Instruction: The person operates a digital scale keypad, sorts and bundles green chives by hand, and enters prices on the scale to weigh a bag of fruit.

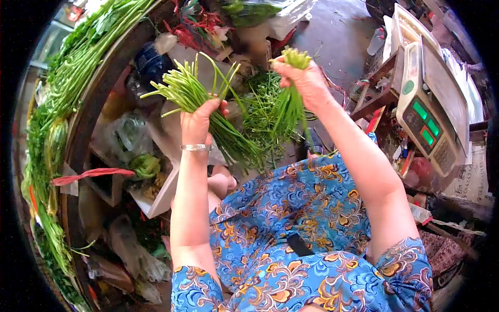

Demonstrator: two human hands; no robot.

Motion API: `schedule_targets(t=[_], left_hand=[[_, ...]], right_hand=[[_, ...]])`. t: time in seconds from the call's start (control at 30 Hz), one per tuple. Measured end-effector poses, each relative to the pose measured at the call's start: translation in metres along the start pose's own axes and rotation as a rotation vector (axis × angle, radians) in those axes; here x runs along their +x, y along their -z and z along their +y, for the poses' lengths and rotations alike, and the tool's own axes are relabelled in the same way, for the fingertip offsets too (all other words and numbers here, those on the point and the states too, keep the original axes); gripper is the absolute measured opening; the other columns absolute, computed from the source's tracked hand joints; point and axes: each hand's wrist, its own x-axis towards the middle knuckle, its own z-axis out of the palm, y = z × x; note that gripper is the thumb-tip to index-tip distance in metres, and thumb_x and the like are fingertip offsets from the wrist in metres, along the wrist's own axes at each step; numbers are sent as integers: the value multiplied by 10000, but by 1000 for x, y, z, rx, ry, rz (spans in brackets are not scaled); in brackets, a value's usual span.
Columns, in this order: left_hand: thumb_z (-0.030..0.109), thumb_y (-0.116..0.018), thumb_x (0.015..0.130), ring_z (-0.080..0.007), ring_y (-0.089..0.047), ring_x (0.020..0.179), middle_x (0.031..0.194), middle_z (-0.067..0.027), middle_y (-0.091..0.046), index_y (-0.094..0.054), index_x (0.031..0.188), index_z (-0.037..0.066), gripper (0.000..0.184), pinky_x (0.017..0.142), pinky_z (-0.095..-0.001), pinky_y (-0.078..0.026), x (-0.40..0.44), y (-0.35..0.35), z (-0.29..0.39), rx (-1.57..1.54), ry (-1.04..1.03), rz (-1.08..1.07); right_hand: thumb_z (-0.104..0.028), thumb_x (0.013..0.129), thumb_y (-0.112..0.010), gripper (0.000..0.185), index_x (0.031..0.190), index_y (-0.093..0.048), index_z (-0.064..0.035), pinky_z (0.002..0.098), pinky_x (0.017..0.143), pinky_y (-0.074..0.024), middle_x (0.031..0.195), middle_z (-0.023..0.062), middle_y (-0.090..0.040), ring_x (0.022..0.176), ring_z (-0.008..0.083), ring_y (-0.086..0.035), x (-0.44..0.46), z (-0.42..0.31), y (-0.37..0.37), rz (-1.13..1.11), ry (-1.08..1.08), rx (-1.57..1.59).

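My left hand (pixel 196 118) is wrapped round a thick bunch of long green vegetable stems (pixel 183 86). Their pale cut ends fan out to the upper left, and the darker green ends hang down to the lower right. In my right hand (pixel 305 82), held a little higher, is a smaller bunch of green stems (pixel 292 106). Its pale ends stick up in a tight cluster above my fist and its green ends trail downward. Between and below the two bunches lies a loose heap of thin greens (pixel 260 99); the hanging stems partly cover it.
A curved stall edge with leafy greens (pixel 62 99) runs along the left. At right stands a weighing scale (pixel 431 109) with lit green digits. Red plastic strips (pixel 192 34) lie at the top, and plastic bags (pixel 127 135) sit under the stall.
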Motion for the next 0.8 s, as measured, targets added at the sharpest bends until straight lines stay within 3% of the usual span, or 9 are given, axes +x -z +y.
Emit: schedule_targets(t=[0.07, 0.2, 0.37, 0.5, 0.57, 0.77, 0.8], left_hand=[[62, -660, 772, -207, -635, 645, 785, -120, -657, -596, 932, -9, 186, 603, -317, -542, 1, -1, -4, -21, 3, -18], [37, -659, 762, -210, -636, 650, 790, -119, -653, -593, 944, -14, 200, 601, -322, -541, -7, -12, 0, 8, 28, -50], [22, -659, 762, -205, -637, 648, 792, -114, -651, -592, 946, -33, 203, 594, -319, -535, -12, -23, -13, -30, 57, -95], [15, -666, 761, -210, -635, 636, 769, -126, -650, -595, 931, -37, 191, 587, -318, -532, -11, -22, -12, 2, 71, -84], [13, -680, 749, -211, -634, 636, 764, -130, -653, -595, 923, -40, 200, 583, -318, -532, -8, -18, -13, -5, 34, -66], [-14, -671, 745, -205, -629, 633, 789, -115, -636, -600, 883, -58, 162, 543, -313, -524, -6, -6, -8, 47, -39, -18], [-14, -673, 740, -205, -626, 631, 791, -116, -637, -599, 885, -59, 168, 542, -315, -522, -6, -2, -7, 65, -39, -12]], right_hand=[[-156, 760, -758, 241, 929, -627, -43, 215, 524, -441, 807, -3, -614, 625, 71, -537, 0, 3, -7, -80, -125, 99], [-112, 780, -742, 242, 975, -636, -16, 224, 542, -434, 863, 10, -627, 595, 60, -512, -6, -2, -23, -137, -111, 70], [-149, 795, -732, 206, 947, -650, -38, 222, 558, -419, 835, -1, -626, 598, 58, -506, -13, 2, -32, -237, -136, 106], [-158, 814, -713, 159, 911, -654, -46, 216, 567, -416, 751, -12, -628, 596, 63, -513, -10, 7, -31, -134, -120, 17], [-151, 814, -710, 138, 889, -655, -49, 216, 556, -415, 765, -2, -639, 582, 69, -519, -6, 2, -25, -47, -6, 67], [-166, 797, -727, 187, 888, -644, -26, 244, 558, -458, 714, 13, -601, 578, 97, -540, 11, -9, 19, 135, 75, 164], [-156, 784, -729, 146, 848, -642, -58, 252, 551, -452, 697, 4, -583, 570, 103, -530, 13, -13, 28, 192, 85, 186]])
